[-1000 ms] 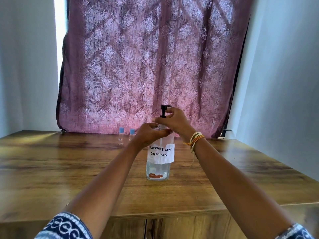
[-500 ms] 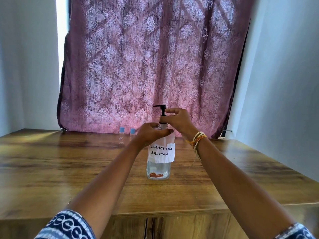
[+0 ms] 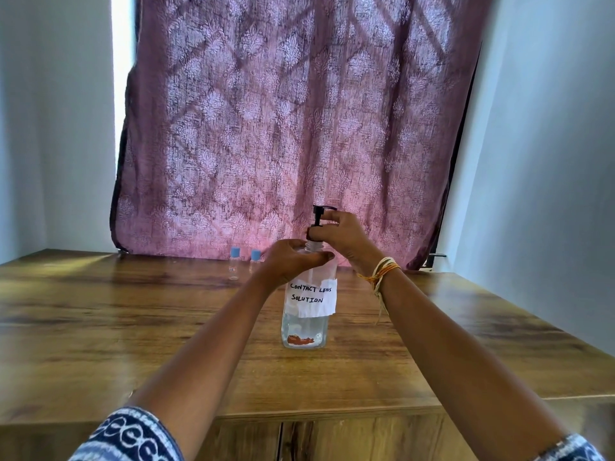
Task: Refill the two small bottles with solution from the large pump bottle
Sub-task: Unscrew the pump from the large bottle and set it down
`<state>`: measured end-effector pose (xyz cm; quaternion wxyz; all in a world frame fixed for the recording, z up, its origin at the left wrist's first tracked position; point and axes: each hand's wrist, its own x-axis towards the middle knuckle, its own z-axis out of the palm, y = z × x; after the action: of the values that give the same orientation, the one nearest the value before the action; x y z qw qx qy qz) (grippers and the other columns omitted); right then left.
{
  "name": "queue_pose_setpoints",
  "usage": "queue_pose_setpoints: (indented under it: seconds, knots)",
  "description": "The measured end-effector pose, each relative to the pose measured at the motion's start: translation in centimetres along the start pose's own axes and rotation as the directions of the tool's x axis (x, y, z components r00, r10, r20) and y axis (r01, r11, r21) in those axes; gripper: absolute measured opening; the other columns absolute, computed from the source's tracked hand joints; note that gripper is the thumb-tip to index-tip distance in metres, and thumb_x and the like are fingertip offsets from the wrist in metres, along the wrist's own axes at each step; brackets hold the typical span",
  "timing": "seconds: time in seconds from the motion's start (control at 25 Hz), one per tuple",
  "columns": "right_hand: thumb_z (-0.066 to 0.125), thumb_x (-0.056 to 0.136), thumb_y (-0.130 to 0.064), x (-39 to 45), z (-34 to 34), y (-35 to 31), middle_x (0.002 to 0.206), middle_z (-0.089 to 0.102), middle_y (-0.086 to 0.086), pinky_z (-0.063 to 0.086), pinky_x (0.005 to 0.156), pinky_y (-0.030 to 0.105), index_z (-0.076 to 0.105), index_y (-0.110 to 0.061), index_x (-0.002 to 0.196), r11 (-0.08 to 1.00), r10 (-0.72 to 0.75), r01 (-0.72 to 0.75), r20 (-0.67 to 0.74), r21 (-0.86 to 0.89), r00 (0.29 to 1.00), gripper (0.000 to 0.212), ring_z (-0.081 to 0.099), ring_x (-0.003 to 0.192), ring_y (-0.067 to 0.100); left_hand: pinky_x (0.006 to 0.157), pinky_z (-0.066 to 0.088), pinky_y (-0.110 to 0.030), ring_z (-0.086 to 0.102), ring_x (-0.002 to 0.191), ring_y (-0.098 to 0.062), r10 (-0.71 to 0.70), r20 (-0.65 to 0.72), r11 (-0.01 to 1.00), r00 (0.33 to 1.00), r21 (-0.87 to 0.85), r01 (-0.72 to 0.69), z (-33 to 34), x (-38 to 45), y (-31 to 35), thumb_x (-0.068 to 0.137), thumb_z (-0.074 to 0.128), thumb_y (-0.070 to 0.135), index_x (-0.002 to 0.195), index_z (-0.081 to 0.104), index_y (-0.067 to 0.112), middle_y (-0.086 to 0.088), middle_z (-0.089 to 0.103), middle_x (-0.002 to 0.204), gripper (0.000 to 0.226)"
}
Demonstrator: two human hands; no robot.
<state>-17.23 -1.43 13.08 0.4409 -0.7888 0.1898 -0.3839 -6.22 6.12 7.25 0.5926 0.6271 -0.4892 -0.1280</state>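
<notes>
Head view: the pump bottle (image 3: 304,324) stands upright mid-table (image 3: 100,327). The left hand (image 3: 293,261) is wrapped round its shoulder; the right hand (image 3: 342,234) pinches the black pump (image 3: 318,216) at the collar. Two small capped bottles (image 3: 234,262) stand behind, near the curtain (image 3: 283,128).

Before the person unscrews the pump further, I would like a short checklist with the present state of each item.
1. Large pump bottle stands upright on the table: ok.
2. Left hand steadies the bottle's shoulder: ok.
3. Right hand grips the pump collar: ok.
4. Two small bottles within reach: cannot tell; they stand far back by the curtain.
5. Small bottles' blue caps removed: not ok, both capped.
6. Pump fully unscrewed: cannot tell.
</notes>
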Motion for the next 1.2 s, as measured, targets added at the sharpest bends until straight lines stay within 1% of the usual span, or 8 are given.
queue_pose_setpoints:
  seconds: [0.2,0.32,0.48,0.68,0.84,0.96,1.08,1.2]
  knots:
    - [0.085,0.068,-0.014,0.5,0.1,0.1,0.087,0.068,0.015,0.054,0.076,0.036,0.068,0.008,0.098,0.995,-0.041,0.039,-0.023,-0.089,0.999,0.042,0.064,0.079,0.022,0.075,0.056,-0.03,0.072,0.084,-0.021,-0.019,-0.015,1.0,1.0,-0.003,0.019,0.1,-0.2,0.2,0.068,0.082,0.039,0.094,0.075,0.013,-0.008,0.076,0.092,0.038]
    - [0.087,0.065,-0.01,1.2,-0.9,-1.0,0.083,0.063,0.014,0.05,0.074,0.034,0.067,0.015,0.095,0.998,-0.055,0.055,-0.02,-0.041,0.998,0.044,0.059,0.079,0.021,0.08,0.055,-0.035,0.071,0.084,-0.025,-0.045,-0.002,0.998,0.999,0.053,0.045,-0.2,-0.1,0.6,0.047,0.082,0.06,0.093,0.073,0.008,-0.011,0.075,0.091,0.07]
    - [0.085,0.068,-0.01,1.9,-2.5,-4.2,0.082,0.059,0.014,0.039,0.05,0.02,0.063,0.018,0.1,0.999,-0.043,0.042,-0.01,-0.032,0.999,0.047,0.053,0.075,0.022,0.091,0.055,-0.047,0.071,0.092,-0.029,-0.15,0.047,0.983,0.988,0.116,0.143,-0.7,0.8,0.7,0.022,0.078,0.077,0.099,0.071,0.009,-0.011,0.075,0.098,0.103]
    - [0.084,0.07,-0.008,3.2,-4.3,-8.7,0.089,0.064,0.02,0.046,0.058,0.027,0.065,0.015,0.104,0.999,-0.04,0.041,-0.072,0.008,0.997,0.045,0.063,0.082,0.027,0.097,0.051,-0.047,0.064,0.109,-0.033,-0.275,0.101,0.951,0.956,0.175,0.255,-1.0,1.5,1.5,0.009,0.074,0.082,0.128,0.056,0.009,-0.017,0.062,0.128,0.141]
    - [0.082,0.07,-0.002,3.7,-5.7,-11.7,0.088,0.062,0.02,0.049,0.057,0.028,0.063,0.018,0.102,0.997,-0.056,0.062,-0.13,0.046,0.99,0.042,0.06,0.075,0.027,0.093,0.052,-0.039,0.054,0.122,-0.037,-0.368,0.091,0.922,0.925,0.165,0.35,-0.7,0.9,3.2,0.067,0.083,0.028,0.139,0.043,0.004,-0.021,0.048,0.142,0.086]
    - [0.079,0.071,0.002,3.8,-7.0,-13.7,0.079,0.061,0.019,0.051,0.058,0.032,0.061,0.002,0.074,0.993,-0.065,0.085,-0.216,0.085,0.974,0.019,0.062,0.072,0.027,0.091,0.053,-0.036,0.052,0.123,-0.036,-0.402,0.084,0.906,0.912,0.178,0.383,-0.7,1.2,3.2,0.077,0.074,0.009,0.141,0.04,0.003,-0.02,0.044,0.145,0.073]
    - [0.079,0.071,0.004,2.9,-7.9,-14.4,0.082,0.062,0.021,0.053,0.049,0.024,0.054,0.002,0.106,0.981,-0.09,0.144,-0.346,0.132,0.934,0.044,0.06,0.053,0.016,0.088,0.054,-0.033,0.052,0.124,-0.036,-0.395,0.073,0.906,0.916,0.196,0.375,-0.6,0.8,3.8,0.079,0.071,0.006,0.142,0.04,0.002,-0.021,0.045,0.144,0.069]
    - [0.071,0.076,0.007,1.1,-8.3,-13.5,0.09,0.053,0.012,0.051,0.053,0.025,0.025,-0.007,0.137,0.948,-0.088,0.209,-0.433,0.241,0.897,0.078,0.055,0.062,0.016,0.082,0.051,-0.032,0.049,0.128,-0.036,-0.384,0.079,0.906,0.92,0.225,0.359,-0.2,0.6,4.0,0.085,0.057,-0.011,0.142,0.036,0.0,-0.019,0.043,0.145,0.062]
